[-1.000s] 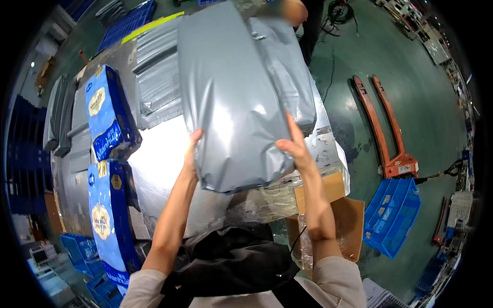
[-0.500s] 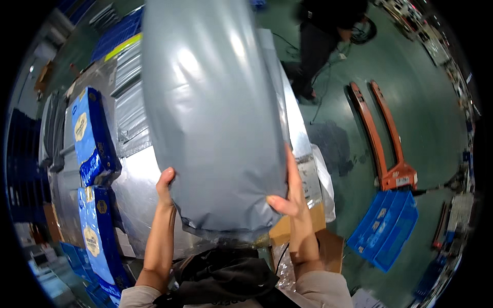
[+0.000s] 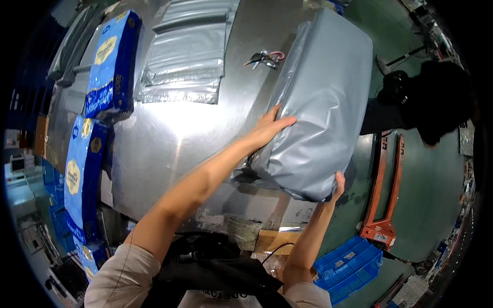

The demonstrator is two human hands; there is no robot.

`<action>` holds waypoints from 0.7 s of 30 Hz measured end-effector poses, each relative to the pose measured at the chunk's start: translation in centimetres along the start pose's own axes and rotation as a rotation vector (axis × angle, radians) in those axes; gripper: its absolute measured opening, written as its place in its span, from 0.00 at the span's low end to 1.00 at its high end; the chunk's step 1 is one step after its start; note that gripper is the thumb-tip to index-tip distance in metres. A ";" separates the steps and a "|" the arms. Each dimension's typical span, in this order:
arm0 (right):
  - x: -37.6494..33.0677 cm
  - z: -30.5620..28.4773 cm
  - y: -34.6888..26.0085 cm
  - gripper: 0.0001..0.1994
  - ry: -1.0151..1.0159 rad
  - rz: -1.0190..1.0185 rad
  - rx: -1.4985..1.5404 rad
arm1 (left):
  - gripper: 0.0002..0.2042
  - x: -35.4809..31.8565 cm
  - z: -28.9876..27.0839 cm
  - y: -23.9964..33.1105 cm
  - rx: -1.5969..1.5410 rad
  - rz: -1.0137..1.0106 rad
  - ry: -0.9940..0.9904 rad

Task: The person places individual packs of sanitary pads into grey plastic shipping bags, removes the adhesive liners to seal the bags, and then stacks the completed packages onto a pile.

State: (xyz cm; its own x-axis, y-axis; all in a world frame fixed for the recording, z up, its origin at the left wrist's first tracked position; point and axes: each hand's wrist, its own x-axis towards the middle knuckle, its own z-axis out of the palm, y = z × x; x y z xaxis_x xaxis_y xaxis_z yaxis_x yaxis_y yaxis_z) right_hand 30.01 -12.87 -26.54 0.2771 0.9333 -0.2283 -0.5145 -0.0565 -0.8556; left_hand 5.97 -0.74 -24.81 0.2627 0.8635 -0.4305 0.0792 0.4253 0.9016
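Observation:
A large, filled grey plastic mailing bag (image 3: 323,102) stretches along the right side of the metal table (image 3: 169,143). My left hand (image 3: 267,128) grips its left edge, thumb on top and the other fingers partly hidden. At the near right corner, my right hand (image 3: 336,189) holds the bag from the side and below, with most of its fingers out of sight. Flat grey mailing bags (image 3: 190,46) lie stacked at the far middle of the table. Between the stack and the filled bag is a small bunch of keys (image 3: 264,59) with a pink ring.
Blue packages (image 3: 110,61) line the table's left side. A person in dark clothes (image 3: 426,102) is at the right, beyond the bag. On the green floor are an orange pallet jack (image 3: 380,226) and a blue crate (image 3: 352,267). Cardboard (image 3: 277,241) sits by the near table edge.
The filled bag has moved right and tilted to the right, uncovering the keys and more tabletop. Both hands went with it, the left reaching across. The person now appears farther right and nearer in view.

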 end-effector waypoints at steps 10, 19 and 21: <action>-0.4 2.5 -3.4 0.22 0.143 0.068 -0.223 | 0.27 -7.7 -7.2 -4.6 0.100 0.104 0.133; -4.6 10.6 -5.0 0.25 0.115 -0.565 -0.960 | 0.28 -20.5 -2.1 -10.4 0.357 0.221 0.398; -5.0 12.5 -4.6 0.28 -0.200 -0.849 -1.184 | 0.29 -20.3 -2.2 -11.9 0.461 0.313 0.391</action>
State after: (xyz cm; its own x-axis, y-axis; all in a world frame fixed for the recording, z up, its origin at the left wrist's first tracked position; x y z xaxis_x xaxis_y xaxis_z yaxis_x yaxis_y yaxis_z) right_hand 20.87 -12.87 -15.66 -0.0153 0.8611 0.5082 0.7193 0.3625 -0.5926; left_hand -2.42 -22.73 -26.95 -0.0201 0.9984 -0.0520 0.4809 0.0552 0.8750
